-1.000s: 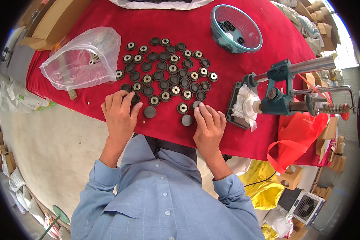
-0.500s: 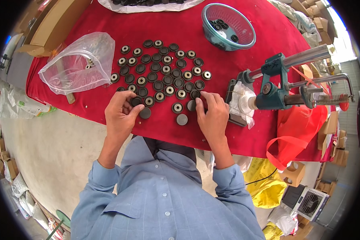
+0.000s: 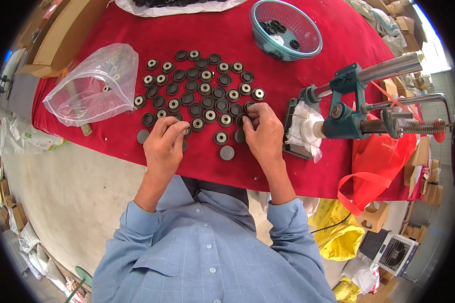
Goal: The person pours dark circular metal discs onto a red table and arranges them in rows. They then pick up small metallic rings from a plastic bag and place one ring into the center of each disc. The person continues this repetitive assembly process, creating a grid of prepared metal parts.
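Note:
Black round caps (image 3: 222,105) lie in a loose cluster on the red cloth, several with a metal bearing (image 3: 197,123) in the middle. My left hand (image 3: 164,144) is at the cluster's near left edge, thumb and fingertips pinched together. A piece with a metal centre shows partly at those fingertips; whether it is gripped is hidden. My right hand (image 3: 263,132) is at the near right edge, thumb and index finger closed on a black cap (image 3: 241,120). Turned-over caps with plain grey faces lie nearby: one disc (image 3: 143,136) left of my left hand, another disc (image 3: 227,153) between the hands.
A clear plastic bag (image 3: 93,88) lies at the left beside a cardboard box (image 3: 71,35). At the back right stands a teal basin (image 3: 308,54) with black caps inside. A green hand press (image 3: 345,103) stands on the right, close to my right hand. A red bag (image 3: 374,166) hangs beyond it.
My left hand has moved right and a little nearer me; a grey-faced disc now lies to its left. My right hand has shifted slightly farther away, its fingers more curled.

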`<state>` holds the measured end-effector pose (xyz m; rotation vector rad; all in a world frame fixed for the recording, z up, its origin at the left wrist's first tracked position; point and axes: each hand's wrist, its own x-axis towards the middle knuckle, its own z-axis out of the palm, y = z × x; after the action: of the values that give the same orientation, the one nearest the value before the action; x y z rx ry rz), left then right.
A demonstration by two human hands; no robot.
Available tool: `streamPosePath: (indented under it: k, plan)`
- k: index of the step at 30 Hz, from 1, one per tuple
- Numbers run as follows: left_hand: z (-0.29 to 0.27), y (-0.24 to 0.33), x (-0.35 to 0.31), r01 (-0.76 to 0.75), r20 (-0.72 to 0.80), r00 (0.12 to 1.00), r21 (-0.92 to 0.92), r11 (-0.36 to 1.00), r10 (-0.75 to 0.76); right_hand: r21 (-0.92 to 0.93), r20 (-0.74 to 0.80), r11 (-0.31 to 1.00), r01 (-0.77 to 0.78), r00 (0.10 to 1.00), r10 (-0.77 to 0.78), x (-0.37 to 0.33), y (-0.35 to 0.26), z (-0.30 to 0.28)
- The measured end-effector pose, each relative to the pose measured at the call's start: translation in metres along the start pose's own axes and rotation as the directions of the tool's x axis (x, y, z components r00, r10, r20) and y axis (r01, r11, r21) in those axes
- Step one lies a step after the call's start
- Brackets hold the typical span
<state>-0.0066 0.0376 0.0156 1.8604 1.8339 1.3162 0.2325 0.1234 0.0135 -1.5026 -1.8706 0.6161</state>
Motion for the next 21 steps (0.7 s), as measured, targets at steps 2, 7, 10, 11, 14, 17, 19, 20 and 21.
streamPosePath:
  k: [2,7,10,11,14,17,19,20,21]
  plan:
    - [0.001,0.000,-0.001,-0.009,-0.026,1.000,-0.007,1.000,0.009,0.021,-0.023,0.998,0.056,0.998,-0.056,-0.002,-0.011,-0.004]
    - [0.003,-0.006,-0.004,-0.100,-0.010,0.995,0.064,0.993,0.100,0.055,-0.044,0.967,0.248,0.968,-0.246,-0.023,-0.035,-0.007]
    - [0.005,-0.009,-0.009,-0.130,-0.013,0.991,0.074,0.989,0.131,0.012,-0.007,0.915,0.404,0.915,-0.404,-0.032,-0.033,0.002]
    - [0.004,-0.009,-0.010,-0.130,-0.015,0.991,0.066,0.989,0.131,-0.024,0.019,0.894,0.447,0.894,-0.447,-0.034,-0.031,0.004]
    - [0.003,-0.011,-0.012,-0.187,-0.013,0.982,0.107,0.977,0.189,-0.104,0.085,0.861,0.498,0.867,-0.491,-0.041,-0.033,0.007]
    - [0.001,-0.012,-0.014,-0.204,-0.003,0.979,0.122,0.971,0.206,-0.155,0.119,0.838,0.523,0.852,-0.510,-0.046,-0.033,0.006]
    - [-0.002,-0.010,-0.017,-0.202,0.006,0.979,0.136,0.970,0.203,-0.180,0.115,0.820,0.543,0.840,-0.531,-0.051,-0.034,0.005]
    - [-0.003,-0.009,-0.018,-0.201,0.011,0.980,0.142,0.969,0.201,-0.198,0.121,0.816,0.542,0.840,-0.529,-0.055,-0.034,0.004]
    - [-0.004,-0.009,-0.020,-0.201,0.013,0.980,0.141,0.969,0.201,-0.216,0.128,0.812,0.542,0.840,-0.527,-0.061,-0.032,0.004]
